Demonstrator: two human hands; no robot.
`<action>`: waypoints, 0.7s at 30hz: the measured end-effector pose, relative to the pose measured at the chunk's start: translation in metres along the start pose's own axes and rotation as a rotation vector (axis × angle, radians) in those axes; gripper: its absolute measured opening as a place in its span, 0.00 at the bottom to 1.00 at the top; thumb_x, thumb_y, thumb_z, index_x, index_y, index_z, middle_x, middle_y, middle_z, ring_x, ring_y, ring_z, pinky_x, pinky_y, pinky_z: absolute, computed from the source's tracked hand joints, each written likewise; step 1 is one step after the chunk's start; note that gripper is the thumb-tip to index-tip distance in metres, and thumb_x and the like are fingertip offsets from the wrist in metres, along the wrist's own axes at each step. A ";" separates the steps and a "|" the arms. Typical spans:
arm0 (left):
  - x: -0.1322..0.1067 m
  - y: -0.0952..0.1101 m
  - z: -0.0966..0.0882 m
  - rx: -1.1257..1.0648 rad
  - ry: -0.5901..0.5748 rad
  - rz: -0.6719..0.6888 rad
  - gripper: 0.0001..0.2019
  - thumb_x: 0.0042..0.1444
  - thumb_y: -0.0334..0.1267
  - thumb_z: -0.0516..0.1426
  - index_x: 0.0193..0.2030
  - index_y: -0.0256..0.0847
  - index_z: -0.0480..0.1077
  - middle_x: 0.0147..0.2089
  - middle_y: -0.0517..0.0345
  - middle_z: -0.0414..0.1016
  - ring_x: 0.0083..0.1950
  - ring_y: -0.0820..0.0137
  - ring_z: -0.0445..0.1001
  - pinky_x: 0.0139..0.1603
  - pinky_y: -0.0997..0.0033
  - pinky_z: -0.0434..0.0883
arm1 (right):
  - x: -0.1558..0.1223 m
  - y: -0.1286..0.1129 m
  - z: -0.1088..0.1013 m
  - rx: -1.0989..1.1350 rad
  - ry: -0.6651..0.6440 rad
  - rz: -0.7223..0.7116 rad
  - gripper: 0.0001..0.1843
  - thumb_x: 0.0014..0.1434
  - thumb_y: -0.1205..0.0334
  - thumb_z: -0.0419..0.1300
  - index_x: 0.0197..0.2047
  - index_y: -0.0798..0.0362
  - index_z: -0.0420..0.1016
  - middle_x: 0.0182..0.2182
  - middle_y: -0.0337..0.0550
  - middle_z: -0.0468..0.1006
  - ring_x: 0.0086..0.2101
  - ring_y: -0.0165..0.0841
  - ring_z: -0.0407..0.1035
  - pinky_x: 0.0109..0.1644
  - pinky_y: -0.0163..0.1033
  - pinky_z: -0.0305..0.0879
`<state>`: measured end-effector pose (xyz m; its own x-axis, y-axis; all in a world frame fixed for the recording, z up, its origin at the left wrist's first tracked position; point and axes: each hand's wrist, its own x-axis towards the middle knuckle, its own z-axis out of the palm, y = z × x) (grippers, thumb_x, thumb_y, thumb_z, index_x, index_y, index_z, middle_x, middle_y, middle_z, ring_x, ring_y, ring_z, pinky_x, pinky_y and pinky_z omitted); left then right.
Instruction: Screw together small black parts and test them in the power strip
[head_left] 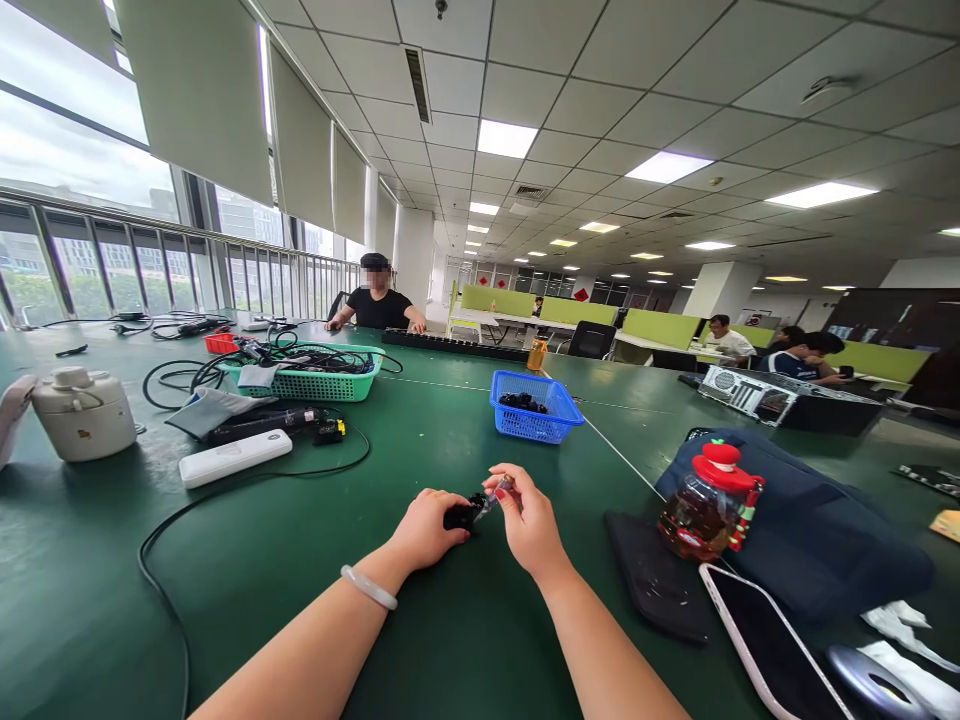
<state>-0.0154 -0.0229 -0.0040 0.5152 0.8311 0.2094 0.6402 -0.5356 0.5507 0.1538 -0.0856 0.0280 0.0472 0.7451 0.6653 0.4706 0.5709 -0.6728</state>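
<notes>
Low over the green tabletop (pixel 420 640), my left hand (pixel 426 528) is closed around a small black object (pixel 459 514) whose kind I cannot make out. My right hand (pixel 529 515) pinches a small clear, shiny piece (pixel 491 500) between thumb and fingers. The piece's lower end meets the black object, though whether it is inside or only touching is too small to tell. Just beyond my hands stands a blue plastic basket (pixel 534 428) with several small black parts (pixel 523 402) in it.
Left are a green basket (pixel 330 388) of cables, a white power bank (pixel 235 458), a beige jug (pixel 81 415) and a trailing black cable (pixel 154 570). Right are a red-lidded jar (pixel 701 510), a dark pouch (pixel 652 575), a phone (pixel 772 640) and dark cloth (pixel 832 530). Someone (pixel 382 305) sits opposite.
</notes>
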 end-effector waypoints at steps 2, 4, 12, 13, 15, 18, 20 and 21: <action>0.000 -0.001 0.000 0.002 -0.001 0.002 0.21 0.46 0.40 0.63 0.50 0.46 0.74 0.47 0.57 0.78 0.52 0.59 0.69 0.57 0.61 0.64 | 0.001 -0.004 0.003 0.007 0.001 0.020 0.09 0.62 0.62 0.52 0.44 0.50 0.70 0.34 0.43 0.79 0.34 0.33 0.75 0.42 0.38 0.72; 0.000 -0.001 0.000 0.005 -0.002 0.005 0.21 0.46 0.40 0.63 0.50 0.45 0.74 0.47 0.57 0.78 0.52 0.59 0.69 0.57 0.61 0.64 | 0.001 -0.006 0.006 -0.001 0.016 0.035 0.08 0.60 0.62 0.55 0.42 0.49 0.72 0.32 0.41 0.79 0.33 0.33 0.75 0.40 0.37 0.73; -0.001 0.002 -0.002 -0.013 -0.003 0.003 0.22 0.46 0.41 0.63 0.51 0.47 0.74 0.48 0.58 0.78 0.53 0.59 0.69 0.57 0.61 0.65 | -0.003 -0.004 0.007 0.013 0.165 0.003 0.09 0.60 0.61 0.56 0.45 0.49 0.72 0.32 0.41 0.79 0.33 0.34 0.76 0.41 0.39 0.74; -0.001 0.002 -0.002 -0.014 -0.009 0.000 0.22 0.46 0.41 0.63 0.51 0.47 0.74 0.49 0.58 0.78 0.53 0.59 0.69 0.57 0.62 0.65 | -0.004 -0.004 0.007 0.035 0.177 -0.012 0.10 0.61 0.61 0.55 0.46 0.49 0.71 0.33 0.42 0.79 0.34 0.34 0.76 0.41 0.39 0.74; -0.001 0.002 -0.001 -0.012 -0.019 -0.003 0.22 0.46 0.41 0.63 0.51 0.48 0.74 0.49 0.58 0.78 0.53 0.59 0.69 0.57 0.62 0.64 | -0.005 -0.006 0.007 0.075 0.190 -0.033 0.11 0.63 0.62 0.54 0.49 0.50 0.70 0.35 0.43 0.79 0.36 0.34 0.76 0.43 0.39 0.74; 0.000 0.001 -0.001 -0.004 -0.021 -0.003 0.22 0.45 0.41 0.63 0.50 0.47 0.74 0.49 0.58 0.78 0.53 0.59 0.69 0.56 0.62 0.65 | -0.005 -0.007 0.011 0.077 0.142 -0.053 0.11 0.63 0.63 0.54 0.49 0.49 0.70 0.35 0.42 0.80 0.37 0.33 0.76 0.43 0.38 0.74; 0.000 0.001 -0.001 0.000 -0.017 -0.003 0.22 0.45 0.41 0.63 0.50 0.46 0.74 0.48 0.58 0.78 0.53 0.59 0.69 0.55 0.63 0.65 | -0.006 -0.008 0.014 0.053 0.083 -0.060 0.11 0.61 0.64 0.55 0.47 0.49 0.72 0.35 0.42 0.80 0.36 0.33 0.76 0.42 0.37 0.74; 0.000 0.001 0.000 0.003 -0.015 -0.002 0.21 0.45 0.41 0.63 0.49 0.46 0.74 0.47 0.58 0.78 0.52 0.59 0.69 0.55 0.63 0.65 | -0.006 -0.008 0.016 0.042 0.062 -0.058 0.10 0.61 0.65 0.55 0.45 0.49 0.73 0.34 0.41 0.80 0.34 0.32 0.76 0.41 0.36 0.74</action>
<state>-0.0148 -0.0236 -0.0029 0.5220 0.8301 0.1961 0.6429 -0.5340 0.5491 0.1353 -0.0886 0.0241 0.0766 0.6884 0.7213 0.4366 0.6272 -0.6449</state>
